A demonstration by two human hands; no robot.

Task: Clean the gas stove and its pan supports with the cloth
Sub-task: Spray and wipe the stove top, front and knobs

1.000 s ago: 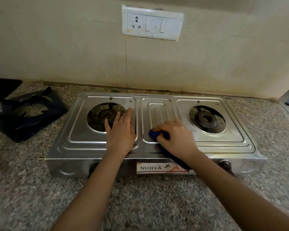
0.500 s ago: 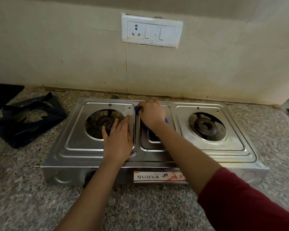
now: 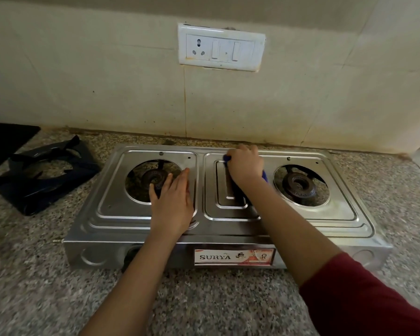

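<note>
A two-burner steel gas stove [image 3: 112, 209] stands on the granite counter with no pan supports on it. My right hand [image 3: 245, 164] presses a blue cloth [image 3: 264, 176] onto the far end of the stove's middle panel; most of the cloth is hidden under the hand. My left hand [image 3: 172, 202] lies flat, fingers apart, on the steel beside the left burner [image 3: 153, 178]. The right burner [image 3: 298, 186] is uncovered. Dark pan supports [image 3: 41, 175] lie stacked on the counter left of the stove.
A tiled wall with a white switch and socket plate [image 3: 220, 47] rises right behind the stove. A black object [image 3: 5, 141] sits at the far left edge. Speckled granite counter [image 3: 204, 299] runs in front of the stove.
My right hand slid the cloth from the near edge of the middle panel to its far end, then slightly right. My left hand stayed flat by the left burner.
</note>
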